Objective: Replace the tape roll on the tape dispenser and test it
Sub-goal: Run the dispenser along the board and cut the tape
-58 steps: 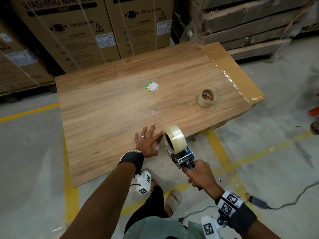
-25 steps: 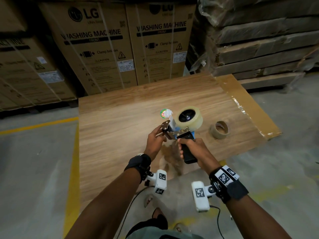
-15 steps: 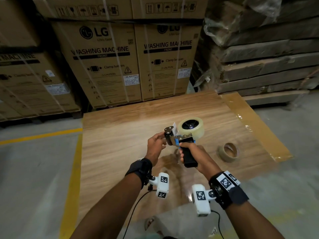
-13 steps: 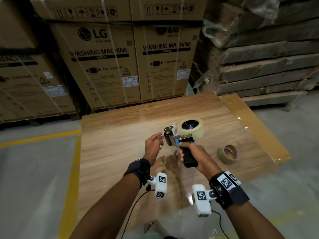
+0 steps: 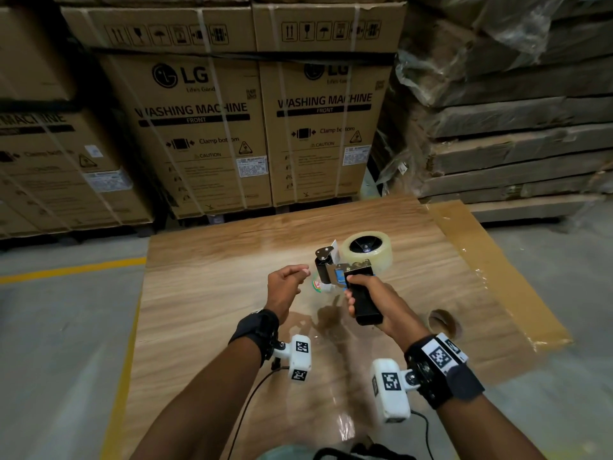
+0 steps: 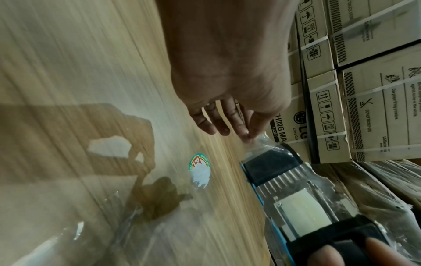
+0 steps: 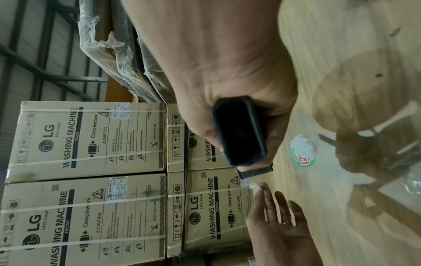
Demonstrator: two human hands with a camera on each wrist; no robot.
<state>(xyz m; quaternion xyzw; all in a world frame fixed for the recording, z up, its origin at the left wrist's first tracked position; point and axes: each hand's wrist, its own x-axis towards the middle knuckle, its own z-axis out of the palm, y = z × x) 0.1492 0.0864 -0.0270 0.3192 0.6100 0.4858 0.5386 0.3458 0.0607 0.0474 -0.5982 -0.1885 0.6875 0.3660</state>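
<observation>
My right hand point(image 5: 381, 303) grips the black handle of the tape dispenser point(image 5: 326, 265) and holds it above the wooden board point(image 5: 205, 293). A full clear tape roll point(image 5: 366, 252) sits on its hub. My left hand point(image 5: 303, 270) hovers just left of the dispenser's black roller. In the left wrist view its thumb and forefinger pinch the free end of the clear tape point(image 6: 262, 144) coming off the dispenser point(image 6: 296, 189) front. The right wrist view shows the handle end point(image 7: 239, 133) in my fist and the left hand point(image 7: 259, 187) at the tape end. An empty cardboard core point(image 5: 442, 323) lies on the board to the right.
A round green and red sticker point(image 5: 316, 285) is stuck to the board under the dispenser. Strapped washing machine boxes point(image 5: 199, 127) stand right behind the board. Wrapped stacked panels point(image 5: 514, 134) rise at the back right. A brown taped strip point(image 5: 491, 267) runs along the board's right edge.
The dispenser went from the board's near edge up over its middle. My left hand left the board, went to the dispenser's front, and has now drawn back a little leftward.
</observation>
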